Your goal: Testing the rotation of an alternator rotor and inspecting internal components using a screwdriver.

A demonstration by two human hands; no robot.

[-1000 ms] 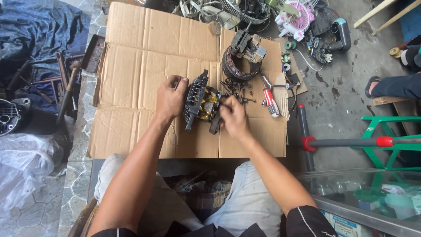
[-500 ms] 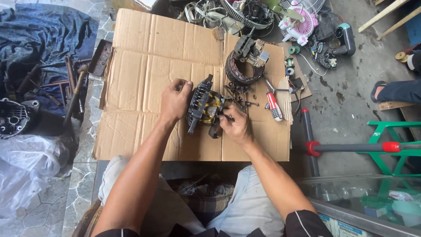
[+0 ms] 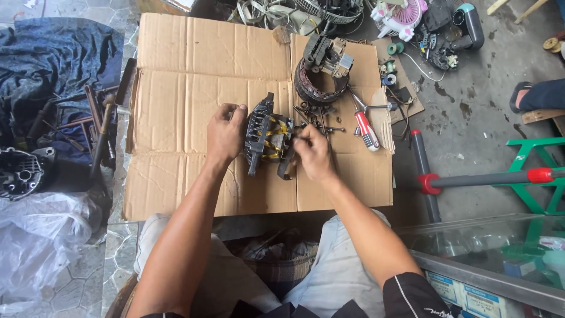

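A dark metal alternator housing with yellowish copper windings inside (image 3: 268,136) stands on edge on a flattened cardboard sheet (image 3: 188,76). My left hand (image 3: 225,134) grips its left side and steadies it. On the right side, my right hand (image 3: 312,154) has its fingers pinched at the housing; what they hold is too small to tell. A scatter of small dark bolts and screws (image 3: 318,118) lies just beyond my right hand.
A round stator with a rectifier part (image 3: 321,73) sits at the cardboard's far right, beside a red-handled screwdriver (image 3: 366,129). Another housing (image 3: 20,172), hammers (image 3: 97,138) and dark cloth lie left. A red-and-black bar (image 3: 482,178), green frame (image 3: 544,176) and glass case (image 3: 488,247) stand right.
My right hand has shifted slightly at the housing's right side, away from the loose bolts. The left hand keeps its grip on the housing.
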